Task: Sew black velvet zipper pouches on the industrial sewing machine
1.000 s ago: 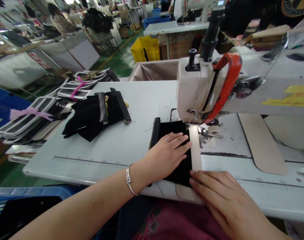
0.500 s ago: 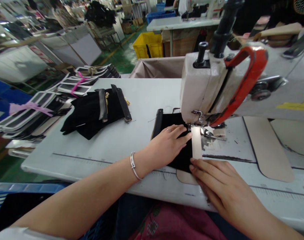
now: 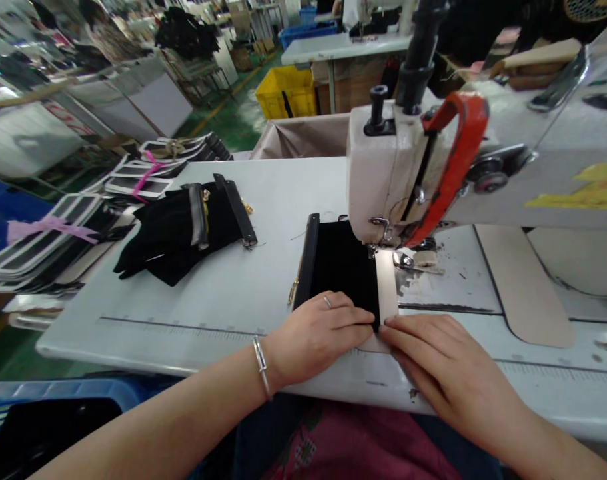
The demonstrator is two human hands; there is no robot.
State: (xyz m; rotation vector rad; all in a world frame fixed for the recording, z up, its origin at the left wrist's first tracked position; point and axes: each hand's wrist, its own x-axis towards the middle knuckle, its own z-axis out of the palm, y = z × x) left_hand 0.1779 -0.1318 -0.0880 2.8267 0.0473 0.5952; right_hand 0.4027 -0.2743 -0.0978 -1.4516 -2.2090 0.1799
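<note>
While plain black fabric (image 3: 343, 263) lies flat, the left grip (image 3: 318, 339) rests outstretched; right grip (image 3: 448, 367), I can't tell.

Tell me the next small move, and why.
Probably ease the black cloth forward under the sewing machine: the left hand lies on the cloth's near end, the right hand touches the beige strip beside it, and much of the cloth's right edge lies short of the machine.
</note>
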